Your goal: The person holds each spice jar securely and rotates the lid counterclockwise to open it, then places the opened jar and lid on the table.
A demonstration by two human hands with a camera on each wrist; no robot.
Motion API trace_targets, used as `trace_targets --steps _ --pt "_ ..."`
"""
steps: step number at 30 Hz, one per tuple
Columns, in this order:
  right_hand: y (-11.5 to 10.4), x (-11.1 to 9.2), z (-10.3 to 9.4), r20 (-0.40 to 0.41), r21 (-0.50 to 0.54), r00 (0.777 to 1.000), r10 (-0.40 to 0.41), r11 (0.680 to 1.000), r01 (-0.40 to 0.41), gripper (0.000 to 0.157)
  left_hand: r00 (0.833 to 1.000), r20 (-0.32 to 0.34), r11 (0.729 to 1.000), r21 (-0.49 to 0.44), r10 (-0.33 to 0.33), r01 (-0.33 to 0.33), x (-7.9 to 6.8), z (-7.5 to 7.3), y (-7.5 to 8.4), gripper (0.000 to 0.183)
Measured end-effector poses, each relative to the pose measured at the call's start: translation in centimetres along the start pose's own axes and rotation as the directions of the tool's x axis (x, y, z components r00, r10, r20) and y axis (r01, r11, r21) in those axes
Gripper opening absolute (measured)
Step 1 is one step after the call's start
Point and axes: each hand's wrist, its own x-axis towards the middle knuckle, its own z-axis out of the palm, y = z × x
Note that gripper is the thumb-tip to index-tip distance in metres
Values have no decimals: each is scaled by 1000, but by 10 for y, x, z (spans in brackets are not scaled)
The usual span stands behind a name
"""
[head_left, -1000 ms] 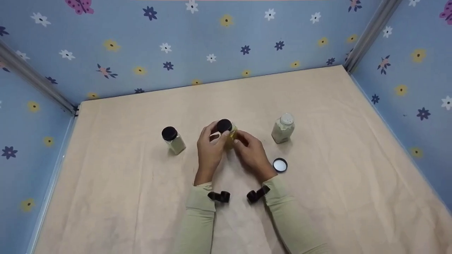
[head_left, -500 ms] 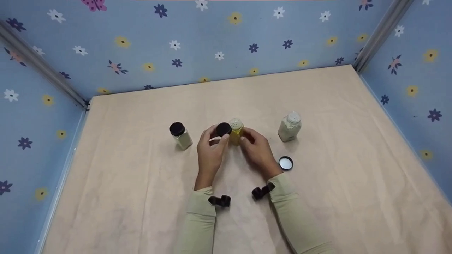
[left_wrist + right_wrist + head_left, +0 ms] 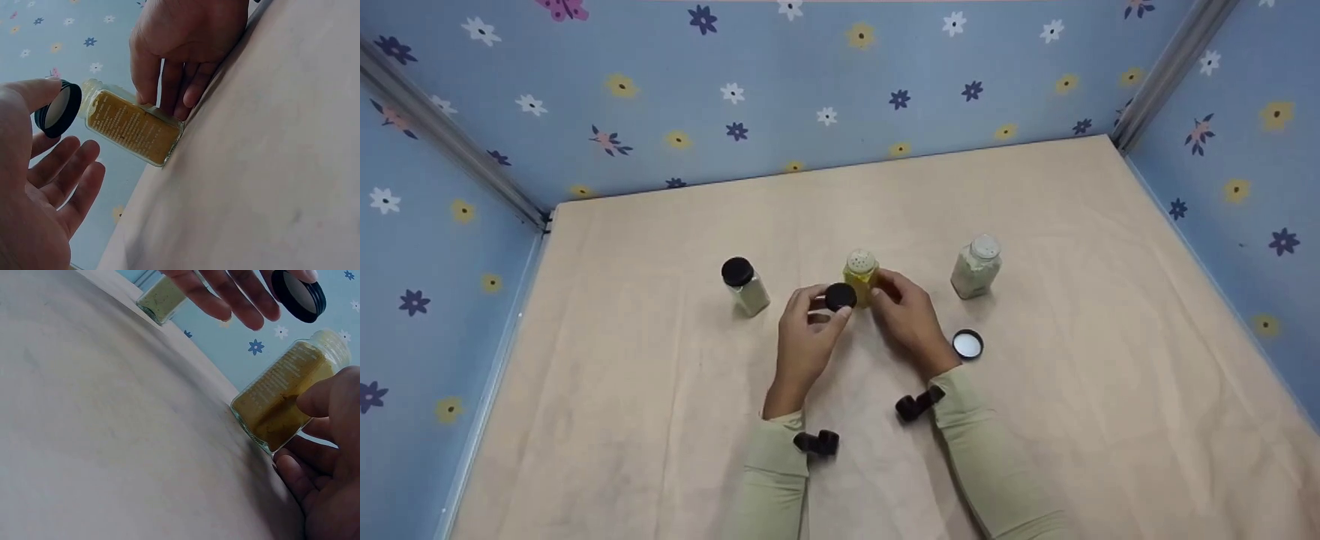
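Note:
A black screw cap (image 3: pixel 841 297) is pinched between thumb and finger of my left hand (image 3: pixel 808 330), held apart from the jar at its near left side. In the left wrist view the pale inner liner of the cap (image 3: pixel 58 109) shows. My right hand (image 3: pixel 906 315) grips the glass spice jar of yellow-brown powder (image 3: pixel 858 281), which stands upright on the table. Its perforated shaker top (image 3: pixel 861 262) is bare. The right wrist view shows the thumb against the side of the jar (image 3: pixel 281 394), with printed text on the glass.
On the left stands a jar of pale green powder with a black cap (image 3: pixel 745 286). To the right is another pale jar with its shaker top bare (image 3: pixel 976 267). A loose black cap (image 3: pixel 967 344) lies liner-up by my right wrist. Flowered panels (image 3: pixel 825 82) border the cloth-covered table (image 3: pixel 607 390).
The black cap has come off the yellow-brown jar and moved left, then toward me, in my left hand. The shaker top has come into view. My right hand stays on the jar.

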Motion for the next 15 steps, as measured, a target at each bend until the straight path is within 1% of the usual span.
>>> trace_targets --steps 5,10,12,14,15 --pt "-1 0 0 2 19 1000 11 1000 -11 39 1000 23 1000 -19 -11 11 -5 -2 4 40" --pt "-1 -1 0 9 22 999 43 999 -43 39 999 13 998 -52 -35 35 -12 -8 25 36" --pt "-2 -2 0 12 19 998 54 998 -55 39 999 16 998 -49 -46 47 -14 -10 33 35" --pt "-2 -2 1 14 19 999 49 999 -49 39 998 25 998 -36 -56 57 -16 -11 35 34" --pt "-2 -2 1 15 22 999 43 999 -44 39 998 32 998 -24 -57 58 -17 -11 33 34"
